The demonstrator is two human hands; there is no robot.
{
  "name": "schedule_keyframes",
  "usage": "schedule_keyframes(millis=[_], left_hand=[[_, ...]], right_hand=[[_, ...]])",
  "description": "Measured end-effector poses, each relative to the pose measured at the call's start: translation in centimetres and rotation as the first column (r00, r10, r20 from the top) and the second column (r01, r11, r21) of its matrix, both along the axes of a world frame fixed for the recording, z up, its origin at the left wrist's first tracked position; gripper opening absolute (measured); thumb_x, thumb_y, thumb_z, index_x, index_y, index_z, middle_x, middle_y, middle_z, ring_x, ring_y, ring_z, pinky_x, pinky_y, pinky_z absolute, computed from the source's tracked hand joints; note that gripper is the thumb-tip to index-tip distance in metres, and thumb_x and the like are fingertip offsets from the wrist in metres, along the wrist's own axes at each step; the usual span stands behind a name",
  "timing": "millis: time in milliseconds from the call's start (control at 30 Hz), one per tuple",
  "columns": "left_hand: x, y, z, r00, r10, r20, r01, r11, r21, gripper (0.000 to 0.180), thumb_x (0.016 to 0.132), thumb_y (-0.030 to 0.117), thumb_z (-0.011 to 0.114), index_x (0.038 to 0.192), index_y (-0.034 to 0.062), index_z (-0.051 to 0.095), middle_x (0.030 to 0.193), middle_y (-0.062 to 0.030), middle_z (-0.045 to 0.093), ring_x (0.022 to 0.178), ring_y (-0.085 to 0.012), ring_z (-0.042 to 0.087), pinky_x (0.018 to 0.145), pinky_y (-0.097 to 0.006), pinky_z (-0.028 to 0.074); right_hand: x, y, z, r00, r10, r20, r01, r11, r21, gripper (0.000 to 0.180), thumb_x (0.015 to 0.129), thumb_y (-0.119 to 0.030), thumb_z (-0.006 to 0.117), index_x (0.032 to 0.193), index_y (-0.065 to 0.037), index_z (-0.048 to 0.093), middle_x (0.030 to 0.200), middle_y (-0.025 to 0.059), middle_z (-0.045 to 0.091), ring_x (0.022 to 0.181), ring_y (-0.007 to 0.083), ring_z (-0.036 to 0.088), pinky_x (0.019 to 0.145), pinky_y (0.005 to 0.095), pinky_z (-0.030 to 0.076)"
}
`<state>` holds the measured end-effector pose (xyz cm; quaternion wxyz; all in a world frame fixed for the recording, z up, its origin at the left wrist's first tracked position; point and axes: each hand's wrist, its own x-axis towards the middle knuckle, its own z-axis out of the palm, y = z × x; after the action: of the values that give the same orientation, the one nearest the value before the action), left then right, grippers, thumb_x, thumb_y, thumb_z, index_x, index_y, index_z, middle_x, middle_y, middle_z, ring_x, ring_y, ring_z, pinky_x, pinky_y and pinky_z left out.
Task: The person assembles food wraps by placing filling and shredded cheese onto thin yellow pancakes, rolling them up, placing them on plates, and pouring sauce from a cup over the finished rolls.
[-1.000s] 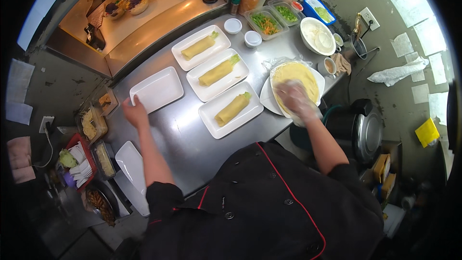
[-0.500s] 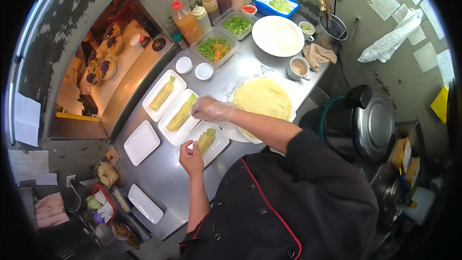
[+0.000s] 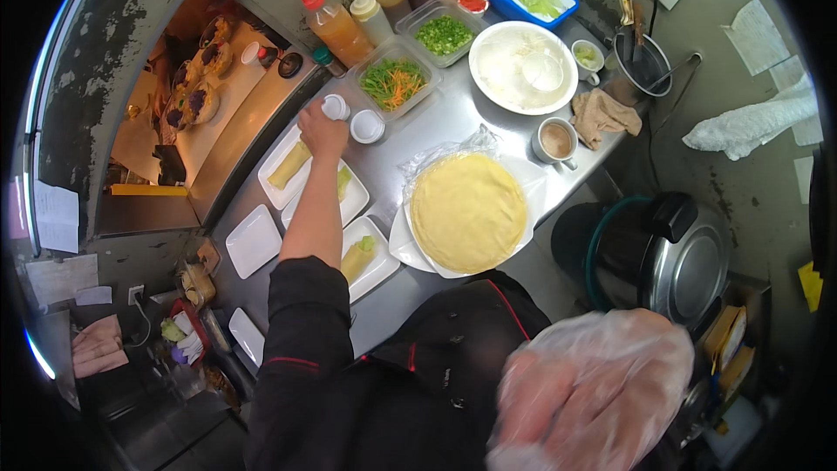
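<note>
My left hand [image 3: 323, 135] is bare and stretched over the far end of the white plates, its fingers closed at the side of a small white lidded cup [image 3: 336, 106]. A second white lidded cup [image 3: 367, 126] stands beside it. Pale rolls with lettuce lie on white plates; one roll [image 3: 288, 166] is partly hidden by this hand, another roll [image 3: 357, 258] sits nearer me. My right hand [image 3: 597, 384], in a clear plastic glove, is raised close to the camera; its fingers are blurred. Round yellow wrapper sheets [image 3: 469, 212] lie stacked on a white plate.
Tubs of chopped greens [image 3: 443, 35] and of greens with carrot shreds [image 3: 390, 85] stand behind, next to squeeze bottles [image 3: 340, 30]. A white bowl [image 3: 523, 67], a mug [image 3: 555, 139] and a cloth [image 3: 604, 118] are at right. A large cooker [image 3: 671, 244] stands beside the table.
My left hand has gone from the nearest plate to the far lidded cup. The gloved right hand has left the middle roll and come up close to the camera. The view has shifted.
</note>
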<state>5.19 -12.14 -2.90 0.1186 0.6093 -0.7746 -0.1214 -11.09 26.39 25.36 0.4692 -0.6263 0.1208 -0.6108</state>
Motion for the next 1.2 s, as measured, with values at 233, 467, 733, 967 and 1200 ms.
schedule_keyframes(millis=[233, 467, 733, 967, 1200], left_hand=[[2.7, -7.0, -3.1, 0.844, -0.523, 0.119, 0.519, 0.852, 0.069, 0.082, 0.069, 0.007, 0.076, 0.144, 0.0249, 0.048, 0.143, -0.02, 0.043, 0.131, -0.0428, 0.042, 0.109, -0.047, 0.038], [1.0, -0.1, 5.8, 0.869, -0.334, -0.364, 0.381, 0.923, 0.063, 0.068, 0.07, 0.012, 0.079, 0.134, 0.0149, 0.057, 0.117, -0.0197, 0.053, 0.117, -0.04, 0.049, 0.103, -0.044, 0.042], [-1.3, 22.3, 10.7, 0.386, -0.776, -0.499, 0.922, 0.346, 0.175, 0.122, 0.068, 0.037, 0.086, 0.156, -0.0003, 0.011, 0.15, -0.0264, 0.033, 0.14, -0.045, 0.029, 0.115, -0.051, 0.026], [1.0, -2.8, -8.7, 0.875, -0.483, -0.013, 0.443, 0.813, -0.377, 0.091, 0.057, 0.035, 0.096, 0.129, 0.0006, 0.052, 0.116, -0.0176, 0.064, 0.106, -0.0354, 0.061, 0.099, -0.048, 0.047], [-3.4, -5.8, -9.5, 0.893, -0.449, -0.005, 0.444, 0.885, -0.139, 0.076, 0.067, 0.038, 0.086, 0.126, -0.0029, 0.061, 0.118, -0.0213, 0.068, 0.107, -0.0346, 0.066, 0.096, -0.044, 0.051]], right_hand=[[-2.6, 0.5, -4.9, 0.605, -0.447, -0.659, 0.773, 0.527, 0.352, 0.022, 0.078, -0.007, 0.075, 0.098, 0.001, 0.072, 0.089, 0.0121, 0.073, 0.082, 0.0194, 0.069, 0.074, 0.0297, 0.053], [0.7, -1.5, -16.4, 0.765, -0.45, -0.46, 0.592, 0.211, 0.778, 0.05, 0.089, -0.022, 0.071, 0.133, -0.003, 0.057, 0.116, 0.0131, 0.066, 0.097, 0.0165, 0.063, 0.085, 0.0306, 0.05], [4.1, -2.2, -21.9, 0.646, -0.762, -0.051, 0.361, 0.246, 0.899, 0.064, 0.086, -0.026, 0.072, 0.141, -0.004, 0.048, 0.113, 0.0135, 0.064, 0.098, 0.0206, 0.066, 0.086, 0.0321, 0.054], [4.7, 22.4, -28.1, -0.086, -0.77, -0.632, 0.355, -0.617, 0.703, 0.055, 0.091, -0.031, 0.061, 0.139, -0.006, 0.049, 0.095, 0.0074, 0.062, 0.076, 0.0164, 0.06, 0.056, 0.0314, 0.047], [23.4, 53.6, -23.1, -0.465, 0.633, -0.619, -0.427, -0.773, -0.469, 0.053, 0.084, -0.025, 0.068, 0.127, 0.004, 0.059, 0.116, 0.0265, 0.067, 0.105, 0.0387, 0.067, 0.095, 0.0448, 0.051]])
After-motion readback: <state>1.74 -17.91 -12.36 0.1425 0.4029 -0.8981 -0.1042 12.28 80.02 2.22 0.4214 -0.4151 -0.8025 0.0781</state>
